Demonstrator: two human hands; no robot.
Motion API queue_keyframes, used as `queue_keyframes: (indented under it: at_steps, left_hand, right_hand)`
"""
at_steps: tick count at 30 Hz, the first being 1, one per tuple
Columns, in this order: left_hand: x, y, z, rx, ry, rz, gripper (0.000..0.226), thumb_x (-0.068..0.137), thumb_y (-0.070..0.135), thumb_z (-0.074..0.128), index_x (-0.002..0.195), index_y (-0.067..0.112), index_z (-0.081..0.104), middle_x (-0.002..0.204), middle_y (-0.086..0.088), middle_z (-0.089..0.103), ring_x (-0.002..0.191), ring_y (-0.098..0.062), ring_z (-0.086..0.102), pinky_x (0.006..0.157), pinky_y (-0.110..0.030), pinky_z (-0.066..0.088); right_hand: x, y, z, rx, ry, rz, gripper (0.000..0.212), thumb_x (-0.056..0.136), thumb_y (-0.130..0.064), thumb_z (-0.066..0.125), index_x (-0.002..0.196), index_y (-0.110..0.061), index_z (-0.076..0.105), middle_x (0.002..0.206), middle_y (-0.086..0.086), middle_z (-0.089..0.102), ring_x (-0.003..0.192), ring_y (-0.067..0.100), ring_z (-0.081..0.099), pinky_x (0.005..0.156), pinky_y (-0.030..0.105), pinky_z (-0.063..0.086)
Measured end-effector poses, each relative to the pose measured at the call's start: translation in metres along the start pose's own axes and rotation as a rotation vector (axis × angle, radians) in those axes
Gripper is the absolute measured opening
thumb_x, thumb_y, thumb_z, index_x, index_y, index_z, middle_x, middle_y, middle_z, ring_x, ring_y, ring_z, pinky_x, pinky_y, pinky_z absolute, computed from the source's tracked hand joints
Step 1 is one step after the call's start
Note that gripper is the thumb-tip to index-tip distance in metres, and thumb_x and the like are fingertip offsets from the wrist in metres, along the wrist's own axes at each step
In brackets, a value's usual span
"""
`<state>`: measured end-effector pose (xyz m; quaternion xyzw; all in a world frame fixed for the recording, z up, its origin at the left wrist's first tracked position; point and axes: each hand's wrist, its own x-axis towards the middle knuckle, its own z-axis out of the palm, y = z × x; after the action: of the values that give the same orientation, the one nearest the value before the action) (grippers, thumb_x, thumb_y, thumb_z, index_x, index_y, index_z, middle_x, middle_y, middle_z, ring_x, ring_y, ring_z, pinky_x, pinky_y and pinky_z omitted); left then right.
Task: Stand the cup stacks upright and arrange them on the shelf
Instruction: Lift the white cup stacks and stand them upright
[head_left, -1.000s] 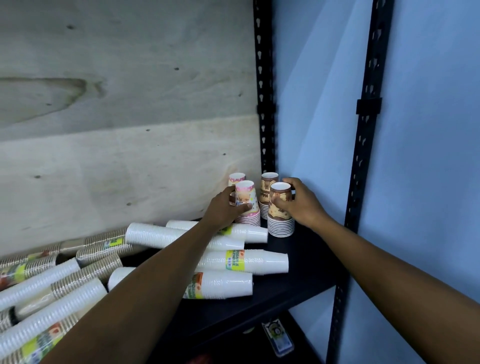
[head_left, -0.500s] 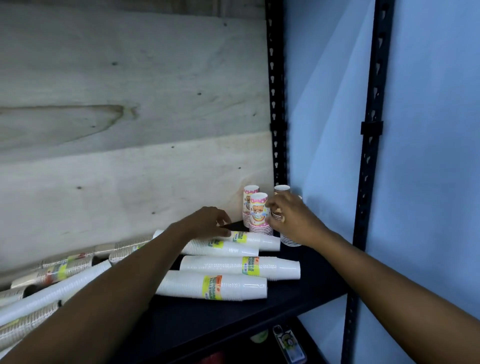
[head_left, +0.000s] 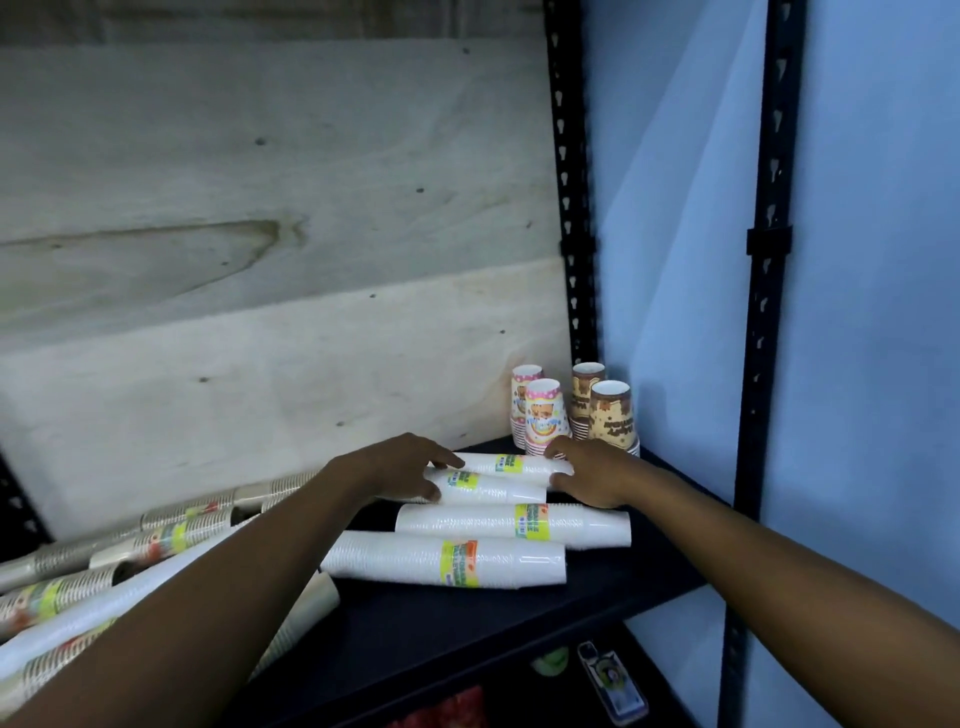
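Note:
Several white cup stacks lie on their sides on the black shelf. My left hand grips the left end of the two rearmost ones, index finger on the back white stack, thumb under the second white stack. My right hand closes over their right ends. Two more white stacks lie in front, untouched. In the back right corner two pink printed stacks and two brown printed stacks stand upright.
A heap of lying cup stacks fills the shelf's left side. A plywood back panel is behind, black slotted uprights at right, and a blue wall beyond. Small items lie on the shelf below.
Both hands have left the upright printed stacks in the corner and come down onto the ends of the rear lying white stacks. The brown stack now stands free.

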<state>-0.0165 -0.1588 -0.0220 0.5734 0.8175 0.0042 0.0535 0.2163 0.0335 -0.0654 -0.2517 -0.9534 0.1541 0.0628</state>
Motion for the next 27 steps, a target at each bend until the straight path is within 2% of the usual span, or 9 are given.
queue_keyframes:
  at_steps: [4, 7, 12, 14, 17, 20, 22, 24, 27]
  left_hand:
    - [-0.003, 0.0, 0.003, 0.04, -0.024, 0.015, 0.062, 0.09, 0.032, 0.07, 0.146, 0.044, 0.046, 0.151, 0.008, 0.046, 0.134, -0.015, 0.046, 0.109, -0.03, 0.036]
    - [-0.003, 0.002, 0.004, 0.072, -0.011, 0.021, 0.064, 0.093, 0.029, 0.067, 0.149, 0.044, 0.041, 0.151, 0.006, 0.044, 0.137, -0.018, 0.041, 0.112, -0.033, 0.033]
    - [-0.016, -0.002, -0.005, 0.055, 0.108, 0.046, 0.064, 0.091, 0.023, 0.065, 0.148, 0.042, 0.042, 0.136, 0.008, 0.047, 0.127, -0.02, 0.049, 0.105, -0.037, 0.04]
    - [-0.024, -0.007, -0.012, -0.007, 0.176, 0.071, 0.061, 0.089, 0.017, 0.067, 0.143, 0.038, 0.049, 0.13, 0.005, 0.051, 0.12, -0.019, 0.052, 0.103, -0.035, 0.042]
    - [-0.037, -0.017, -0.021, -0.11, 0.307, 0.079, 0.06, 0.086, 0.014, 0.071, 0.141, 0.031, 0.052, 0.127, 0.002, 0.054, 0.118, -0.018, 0.053, 0.103, -0.033, 0.041]
    - [-0.046, -0.028, -0.027, -0.301, 0.453, 0.058, 0.06, 0.086, 0.016, 0.075, 0.14, 0.03, 0.053, 0.128, 0.004, 0.058, 0.113, -0.016, 0.058, 0.104, -0.035, 0.045]
    - [-0.049, -0.032, -0.033, -0.51, 0.552, 0.009, 0.056, 0.086, 0.019, 0.076, 0.136, 0.032, 0.055, 0.126, 0.006, 0.061, 0.101, -0.013, 0.067, 0.097, -0.036, 0.051]
    - [-0.046, -0.032, -0.035, -0.714, 0.624, -0.024, 0.054, 0.086, 0.021, 0.077, 0.135, 0.03, 0.056, 0.123, 0.007, 0.063, 0.093, -0.014, 0.072, 0.09, -0.04, 0.056]
    - [-0.032, -0.025, -0.034, -0.995, 0.688, -0.046, 0.053, 0.086, 0.017, 0.078, 0.133, 0.024, 0.055, 0.12, 0.001, 0.061, 0.095, -0.021, 0.071, 0.084, -0.048, 0.061]
  right_hand:
    - [0.005, 0.002, 0.005, 0.031, 0.025, -0.004, 0.041, 0.095, -0.035, 0.062, 0.13, -0.029, 0.041, 0.122, 0.011, 0.062, 0.102, 0.024, 0.058, 0.088, 0.037, 0.048]
    - [0.005, 0.002, 0.007, 0.068, 0.061, -0.022, 0.041, 0.09, -0.036, 0.068, 0.121, -0.03, 0.042, 0.115, 0.007, 0.062, 0.095, 0.021, 0.057, 0.081, 0.036, 0.048]
    - [0.005, -0.006, -0.007, 0.262, 0.209, -0.035, 0.038, 0.087, -0.039, 0.068, 0.121, -0.031, 0.053, 0.124, -0.003, 0.06, 0.111, 0.019, 0.057, 0.094, 0.034, 0.047]
    - [0.006, -0.016, -0.021, 0.324, 0.3, -0.055, 0.035, 0.088, -0.037, 0.068, 0.12, -0.029, 0.058, 0.119, -0.004, 0.063, 0.106, 0.017, 0.059, 0.087, 0.03, 0.046]
    - [0.01, -0.039, -0.049, 0.427, 0.433, -0.087, 0.03, 0.085, -0.031, 0.072, 0.114, -0.029, 0.065, 0.101, -0.001, 0.067, 0.082, 0.016, 0.066, 0.067, 0.028, 0.051]
    - [0.016, -0.059, -0.073, 0.531, 0.493, -0.145, 0.032, 0.081, -0.026, 0.074, 0.11, -0.032, 0.062, 0.105, 0.003, 0.065, 0.074, 0.025, 0.07, 0.067, 0.041, 0.061]
    - [0.023, -0.069, -0.087, 0.573, 0.539, -0.17, 0.042, 0.079, -0.027, 0.076, 0.115, -0.034, 0.057, 0.106, 0.0, 0.064, 0.076, 0.027, 0.07, 0.069, 0.046, 0.062]
    - [0.031, -0.077, -0.099, 0.626, 0.567, -0.175, 0.052, 0.078, -0.028, 0.079, 0.122, -0.033, 0.052, 0.109, -0.001, 0.062, 0.083, 0.025, 0.07, 0.07, 0.048, 0.062]
    - [0.05, -0.085, -0.112, 0.709, 0.589, -0.166, 0.058, 0.08, -0.024, 0.082, 0.129, -0.02, 0.052, 0.115, -0.002, 0.06, 0.091, 0.021, 0.069, 0.07, 0.045, 0.063]
